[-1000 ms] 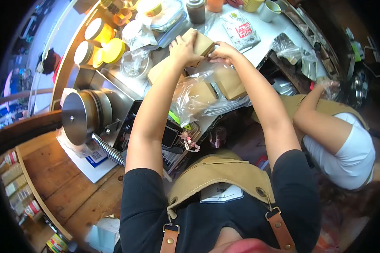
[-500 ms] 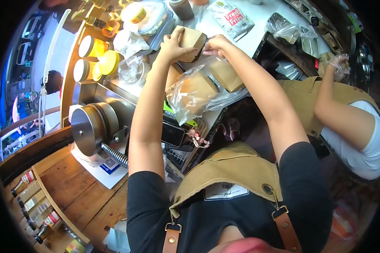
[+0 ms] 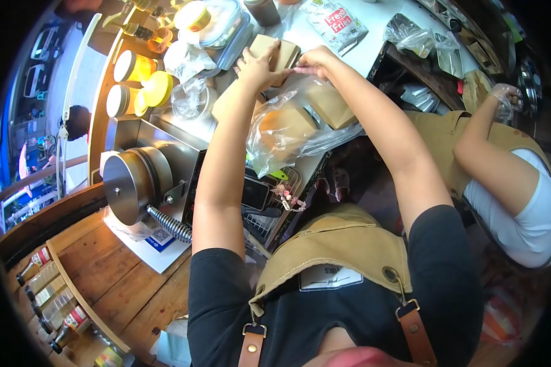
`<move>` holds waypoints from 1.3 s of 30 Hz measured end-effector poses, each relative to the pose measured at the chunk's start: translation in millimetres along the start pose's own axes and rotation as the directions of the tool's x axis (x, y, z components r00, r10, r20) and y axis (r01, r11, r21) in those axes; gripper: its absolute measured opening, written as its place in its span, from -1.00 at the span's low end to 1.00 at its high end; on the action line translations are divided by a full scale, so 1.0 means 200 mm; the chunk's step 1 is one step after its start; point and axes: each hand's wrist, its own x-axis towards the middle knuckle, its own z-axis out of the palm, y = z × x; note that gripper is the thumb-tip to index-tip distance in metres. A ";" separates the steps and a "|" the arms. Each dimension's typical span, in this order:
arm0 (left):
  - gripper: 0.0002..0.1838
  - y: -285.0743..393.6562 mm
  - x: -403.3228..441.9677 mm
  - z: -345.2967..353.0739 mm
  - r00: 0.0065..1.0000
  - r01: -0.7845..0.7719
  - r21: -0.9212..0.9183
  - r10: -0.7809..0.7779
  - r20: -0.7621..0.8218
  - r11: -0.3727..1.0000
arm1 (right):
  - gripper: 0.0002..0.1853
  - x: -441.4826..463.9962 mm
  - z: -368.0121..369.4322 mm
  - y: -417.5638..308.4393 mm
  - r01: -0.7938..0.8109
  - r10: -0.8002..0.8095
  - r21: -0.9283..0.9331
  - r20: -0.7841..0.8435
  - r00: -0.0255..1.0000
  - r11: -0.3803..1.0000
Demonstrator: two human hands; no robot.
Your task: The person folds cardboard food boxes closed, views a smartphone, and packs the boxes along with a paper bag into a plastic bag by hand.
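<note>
My left hand (image 3: 260,68) is spread over a small brown cardboard box (image 3: 283,54), gripping its side. At the box's right edge is my right hand (image 3: 315,63), its fingers pinched together; what they hold, if anything, is too small to name. Just below both hands lies a clear plastic bag (image 3: 272,147) with brown boxes (image 3: 332,105) in it. Part of another brown box shows behind my left wrist.
A metal press (image 3: 131,183) with a coiled spring stands at left, near yellow-lidded jars (image 3: 158,89). Behind are a lidded container (image 3: 223,27) and a fries bag (image 3: 337,25). A co-worker's gloved hand (image 3: 506,98) is at right. A phone (image 3: 255,193) lies below the bag.
The view has shifted since the oldest frame. My left hand has moved its fingers over the box top, and the box sits flatter. The co-worker's hand has moved a little right.
</note>
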 end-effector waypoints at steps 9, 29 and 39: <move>-0.03 0.08 -0.04 0.06 0.991 0.125 0.039 -0.122 -0.062 0.991 | -0.69 0.10 -0.07 -0.04 0.125 -0.114 -0.293 0.052 0.992 0.948; -0.11 0.12 -0.09 -0.42 0.882 -0.410 -0.059 0.380 -0.278 0.910 | -0.12 -0.19 -0.18 -0.35 0.124 -0.093 -0.019 0.558 0.824 0.992; -0.17 0.46 -0.50 -0.59 0.783 -0.597 -0.013 0.579 -0.228 0.802 | -0.03 -0.99 -0.42 -0.16 0.432 -0.418 0.128 0.591 0.689 0.893</move>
